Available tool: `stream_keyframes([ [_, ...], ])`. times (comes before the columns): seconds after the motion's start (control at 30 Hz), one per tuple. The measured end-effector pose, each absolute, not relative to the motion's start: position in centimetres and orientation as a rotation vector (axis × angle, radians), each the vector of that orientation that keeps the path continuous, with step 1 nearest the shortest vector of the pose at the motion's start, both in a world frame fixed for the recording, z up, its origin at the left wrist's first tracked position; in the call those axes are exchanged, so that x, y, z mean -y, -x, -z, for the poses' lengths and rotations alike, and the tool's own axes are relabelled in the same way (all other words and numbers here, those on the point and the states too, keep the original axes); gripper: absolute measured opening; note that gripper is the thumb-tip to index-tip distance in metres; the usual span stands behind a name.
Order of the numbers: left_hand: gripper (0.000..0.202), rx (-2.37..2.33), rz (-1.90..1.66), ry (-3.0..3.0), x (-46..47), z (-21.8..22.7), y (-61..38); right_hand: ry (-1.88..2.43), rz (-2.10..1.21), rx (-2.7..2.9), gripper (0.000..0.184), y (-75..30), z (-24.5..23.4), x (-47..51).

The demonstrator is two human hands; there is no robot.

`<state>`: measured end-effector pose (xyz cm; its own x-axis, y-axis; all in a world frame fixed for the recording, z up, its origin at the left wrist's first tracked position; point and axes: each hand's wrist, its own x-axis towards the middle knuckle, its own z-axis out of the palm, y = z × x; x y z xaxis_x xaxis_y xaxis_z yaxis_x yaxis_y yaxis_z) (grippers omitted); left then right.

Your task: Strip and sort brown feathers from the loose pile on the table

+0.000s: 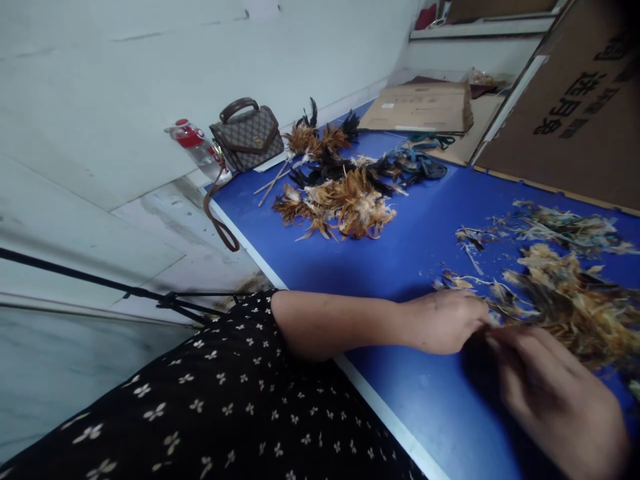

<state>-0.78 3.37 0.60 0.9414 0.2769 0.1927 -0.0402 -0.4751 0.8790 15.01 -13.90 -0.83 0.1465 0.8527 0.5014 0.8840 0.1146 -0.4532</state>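
pinching a feather bundle between both hands, on blue table

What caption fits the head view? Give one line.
Both hands, left and right, pinch feathers on a blue table; feather bundles and handbag behind.

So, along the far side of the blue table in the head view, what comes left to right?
Bottle with a red cap → brown handbag → bundled brown and black feathers → coiled blue-green cord → flat cardboard → large upright cardboard box.
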Motion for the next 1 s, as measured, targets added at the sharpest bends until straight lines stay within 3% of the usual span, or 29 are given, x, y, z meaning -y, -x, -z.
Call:
stream_keyframes([
  [0.13,0.017,0.006,-0.171,-1.82,-3.2,-0.8,0.7,1.737,0.04,1.593,0.016,-16.7,1.3,15.2],
  [0.27,0.012,-0.188,-0.087,-1.368,-2.3,-0.7,0.7,1.769,-0.026,1.476,0.017,-16.1,0.9,15.0],
  [0.43,0.027,-0.424,-0.22,-1.211,-1.7,-0.6,0.3,1.752,-0.013,1.41,0.016,-13.9,0.2,14.2],
  [0.73,0.03,-0.473,-0.348,-0.969,-1.7,1.8,-0.6,1.78,0.028,1.4,0.019,-14.3,0.7,14.0],
  [0.87,0.025,-0.445,-0.342,-0.837,-1.9,1.6,-0.7,1.782,0.009,1.371,0.018,-14.6,0.7,14.1],
  [1.0,0.032,-0.485,-0.317,-0.791,-1.8,0.8,-0.6,1.771,-0.014,1.383,0.015,-14.1,0.4,14.3],
])
